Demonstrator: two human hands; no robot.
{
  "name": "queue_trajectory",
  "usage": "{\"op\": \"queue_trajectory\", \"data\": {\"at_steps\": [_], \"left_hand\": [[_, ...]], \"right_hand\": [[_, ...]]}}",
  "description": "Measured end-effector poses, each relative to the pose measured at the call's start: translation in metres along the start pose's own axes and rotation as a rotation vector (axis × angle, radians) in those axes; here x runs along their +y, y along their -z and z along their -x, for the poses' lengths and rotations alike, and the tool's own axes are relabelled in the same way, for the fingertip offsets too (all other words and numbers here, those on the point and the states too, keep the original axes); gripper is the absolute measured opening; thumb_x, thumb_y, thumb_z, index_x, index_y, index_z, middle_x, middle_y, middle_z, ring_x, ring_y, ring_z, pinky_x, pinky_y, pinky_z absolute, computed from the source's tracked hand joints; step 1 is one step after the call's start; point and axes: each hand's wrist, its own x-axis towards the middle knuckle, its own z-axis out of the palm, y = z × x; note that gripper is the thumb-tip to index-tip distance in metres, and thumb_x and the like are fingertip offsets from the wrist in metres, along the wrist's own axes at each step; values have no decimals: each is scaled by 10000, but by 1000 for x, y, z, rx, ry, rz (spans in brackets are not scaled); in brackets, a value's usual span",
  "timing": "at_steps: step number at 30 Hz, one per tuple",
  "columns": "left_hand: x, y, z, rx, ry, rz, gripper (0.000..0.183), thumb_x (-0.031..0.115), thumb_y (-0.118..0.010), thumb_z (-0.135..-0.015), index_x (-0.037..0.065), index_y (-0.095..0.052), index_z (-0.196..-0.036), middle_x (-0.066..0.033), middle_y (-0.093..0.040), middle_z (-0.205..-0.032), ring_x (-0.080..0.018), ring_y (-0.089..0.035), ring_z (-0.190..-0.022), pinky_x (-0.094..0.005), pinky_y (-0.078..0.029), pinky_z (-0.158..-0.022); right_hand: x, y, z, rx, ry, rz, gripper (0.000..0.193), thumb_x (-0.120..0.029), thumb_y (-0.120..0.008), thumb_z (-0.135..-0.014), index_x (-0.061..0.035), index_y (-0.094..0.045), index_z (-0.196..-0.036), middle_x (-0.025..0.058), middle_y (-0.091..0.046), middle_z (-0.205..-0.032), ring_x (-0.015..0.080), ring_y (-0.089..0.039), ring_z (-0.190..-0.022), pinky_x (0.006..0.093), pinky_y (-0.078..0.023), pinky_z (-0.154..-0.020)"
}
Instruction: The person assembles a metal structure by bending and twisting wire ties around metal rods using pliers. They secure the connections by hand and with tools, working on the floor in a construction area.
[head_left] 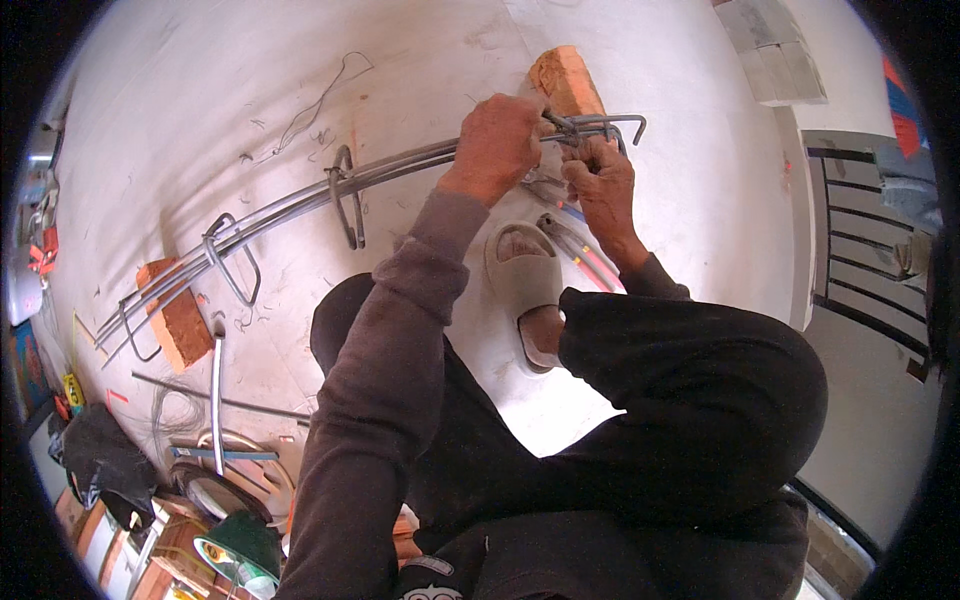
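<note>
A bundle of long steel reinforcing bars (pixel 400 162) runs from lower left to upper right, with bent steel stirrups (pixel 350 205) around it at intervals. Near the bundle's right end, my left hand (pixel 497 148) is closed around the bars. My right hand (pixel 605 185) has its fingers pinched just below the bars, beside the end stirrup (pixel 610 128); what they hold is too small to make out. One bar ends in a hook to the right of both hands. Orange bricks (pixel 568 80) (pixel 178 318) prop up the bundle's two ends.
Red-handled pliers (pixel 575 245) lie by my sandalled foot (pixel 525 265). Thin wire (pixel 310 115) is on the floor beyond the bars. At lower left are a metal tube (pixel 218 400), coiled wire (pixel 170 410) and a green lamp shade (pixel 240 550). Grey blocks (pixel 770 55) and a black railing (pixel 860 240) stand right.
</note>
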Motion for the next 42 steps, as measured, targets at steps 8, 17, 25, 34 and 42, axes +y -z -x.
{"op": "queue_trajectory", "data": {"at_steps": [8,17,25,34,42], "left_hand": [[8,10,-2,-28,59,151,183,177,-715,-832,67,-698,-978,-190,-700,-836,-391,-683,-809,-450,-528,-742],[1,11,-3,-91,35,257,195,181,-762,-814,104,-729,-990,-136,-719,-901,-337,-691,-848,-451,-533,-765],[14,29,2,50,165,157,242,212,-718,-846,13,-701,-981,-163,-690,-812,-347,-669,-748,-435,-501,-712],[7,29,11,57,-36,-79,309,312,-659,-904,50,-731,-1052,-167,-673,-737,-338,-658,-699,-438,-492,-690],[19,28,0,-57,224,214,354,320,-672,-898,65,-729,-1138,-136,-645,-706,-241,-632,-657,-396,-492,-670]], "right_hand": [[-23,27,5,133,279,185,206,-33,-690,-790,-42,-667,-994,71,-708,-936,181,-669,-815,326,-540,-687],[-16,58,-53,-104,584,833,121,-132,-708,-838,-71,-680,-939,81,-682,-879,283,-647,-852,393,-519,-777],[-20,60,-66,-131,555,792,95,-151,-662,-865,-101,-672,-945,73,-685,-898,279,-655,-846,406,-516,-771],[-38,56,-68,14,740,812,40,-104,-640,-874,-64,-637,-865,64,-636,-806,238,-598,-767,373,-469,-719],[-35,56,-53,31,648,717,110,-76,-723,-797,-63,-678,-897,66,-664,-823,237,-631,-806,375,-496,-786]]}}
